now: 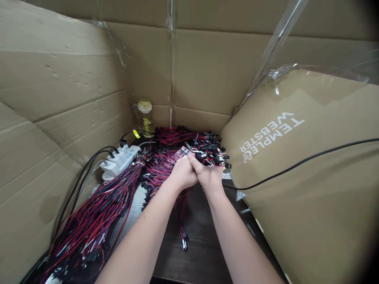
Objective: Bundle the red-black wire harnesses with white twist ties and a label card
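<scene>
A dark table (192, 266) is closed in by cardboard walls (207, 67) at the left, far and right sides, the right one printed in white lettering (271, 136) and crossed by a black cable (296, 163). At the far middle the left hand (184, 172) and right hand (209, 176) meet over a heap of red and dark wires (160, 167), fingers curled in close together, though I cannot tell what they pinch. Along the left lie a long wire bundle (100, 209) and a white power strip (120, 162), with a clear container (145, 118) in the far left corner.
</scene>
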`<state>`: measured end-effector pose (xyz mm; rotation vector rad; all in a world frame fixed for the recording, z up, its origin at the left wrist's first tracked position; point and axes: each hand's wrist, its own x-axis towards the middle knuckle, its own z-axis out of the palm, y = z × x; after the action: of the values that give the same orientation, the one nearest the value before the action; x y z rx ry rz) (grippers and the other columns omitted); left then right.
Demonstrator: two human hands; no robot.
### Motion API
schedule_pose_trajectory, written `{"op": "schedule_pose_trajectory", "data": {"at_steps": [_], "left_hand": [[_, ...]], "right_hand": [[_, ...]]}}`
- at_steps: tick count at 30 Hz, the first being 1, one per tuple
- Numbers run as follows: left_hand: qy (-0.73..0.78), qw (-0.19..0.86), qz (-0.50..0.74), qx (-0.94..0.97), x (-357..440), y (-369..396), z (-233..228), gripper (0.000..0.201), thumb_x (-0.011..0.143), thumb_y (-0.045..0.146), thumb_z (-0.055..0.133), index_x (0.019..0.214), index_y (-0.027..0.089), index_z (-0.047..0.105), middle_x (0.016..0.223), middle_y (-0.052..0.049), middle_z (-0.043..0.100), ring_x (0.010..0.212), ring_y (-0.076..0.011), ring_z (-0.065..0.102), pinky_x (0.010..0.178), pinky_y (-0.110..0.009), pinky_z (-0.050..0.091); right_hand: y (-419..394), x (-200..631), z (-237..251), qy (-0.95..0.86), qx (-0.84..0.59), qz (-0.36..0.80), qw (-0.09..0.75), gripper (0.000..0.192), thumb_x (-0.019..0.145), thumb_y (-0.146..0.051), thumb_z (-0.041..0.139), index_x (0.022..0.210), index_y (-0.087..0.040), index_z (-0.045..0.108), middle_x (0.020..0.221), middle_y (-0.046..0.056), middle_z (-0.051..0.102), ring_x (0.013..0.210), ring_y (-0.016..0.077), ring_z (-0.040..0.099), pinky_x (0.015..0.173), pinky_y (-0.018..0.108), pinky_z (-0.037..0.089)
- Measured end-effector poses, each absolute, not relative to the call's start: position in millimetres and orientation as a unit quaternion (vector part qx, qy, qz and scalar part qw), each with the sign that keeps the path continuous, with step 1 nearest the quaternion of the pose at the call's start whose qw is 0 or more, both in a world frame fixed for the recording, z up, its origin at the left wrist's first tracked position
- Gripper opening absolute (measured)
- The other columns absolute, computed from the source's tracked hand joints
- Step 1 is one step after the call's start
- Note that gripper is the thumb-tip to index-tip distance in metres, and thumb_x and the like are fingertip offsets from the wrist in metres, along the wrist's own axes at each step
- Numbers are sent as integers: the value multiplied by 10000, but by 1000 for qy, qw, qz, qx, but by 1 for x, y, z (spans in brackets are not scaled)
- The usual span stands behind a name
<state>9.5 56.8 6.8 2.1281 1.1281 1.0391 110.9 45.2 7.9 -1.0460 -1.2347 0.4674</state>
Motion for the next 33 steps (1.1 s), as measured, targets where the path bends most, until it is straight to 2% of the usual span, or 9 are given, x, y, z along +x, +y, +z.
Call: {"op": "schedule_pose_trajectory", "data": {"at_steps": [2,4,7,14,19,24,28,30,33], "left_hand": [[427,225,365,796,10,53,9,248,790,222,672,1030,167,695,1085,-149,731,1065,-345,681,999,-489,535],[444,185,358,800,10,51,13,416,797,242,661,1197,133,633,1217,-186,686,1143,-371,642,1040,-526,505],[440,154,365,806,2,48,20,597,792,275,676,1338,110,503,1318,-195,606,1217,-343,585,1092,-509,480],[431,242,268,827,-29,36,43,270,789,292,649,1018,187,552,1124,-116,600,1085,-287,580,974,-462,520],[433,205,351,805,-24,32,53,37,813,199,586,846,194,570,952,-66,650,924,-233,617,867,-401,516],[419,197,418,782,-9,39,47,238,971,212,489,1152,147,629,1087,-115,731,1019,-250,670,951,-422,528],[423,197,504,727,0,45,39,350,981,169,477,1293,96,616,1188,-161,740,1113,-260,687,1030,-439,524],[427,267,540,675,3,47,37,323,974,192,524,1254,109,661,1108,-142,770,1023,-238,726,962,-406,561],[402,392,592,578,9,50,33,199,920,280,663,1021,140,763,974,-103,797,868,-200,751,818,-335,595]], "right_hand": [[48,113,8,-529,-445,226,686,450,745,-406,882,1131,-227,737,1121,70,766,1185,351,678,1128,562,497],[50,115,10,-517,-427,241,701,292,768,-344,845,1009,-209,747,1040,66,775,1046,333,724,1039,532,559],[51,115,16,-524,-411,252,702,134,794,-280,790,883,-192,743,961,64,775,922,305,741,962,492,592],[56,124,13,-539,-375,289,697,145,765,-267,837,832,-201,727,924,48,764,865,273,718,933,458,601],[59,129,9,-501,-366,313,719,167,754,-248,844,869,-188,738,945,44,766,887,263,710,933,450,596],[57,130,7,-475,-347,345,732,257,703,-219,881,906,-187,726,956,37,764,905,264,727,950,455,592],[57,129,5,-455,-340,357,742,296,685,-211,887,938,-194,734,986,34,766,936,268,736,979,469,585],[57,129,5,-450,-340,362,742,290,685,-222,890,929,-194,737,971,35,768,937,274,740,984,483,584],[55,129,7,-450,-344,367,738,294,675,-239,900,917,-194,738,954,34,770,940,279,741,1005,499,574]]}}
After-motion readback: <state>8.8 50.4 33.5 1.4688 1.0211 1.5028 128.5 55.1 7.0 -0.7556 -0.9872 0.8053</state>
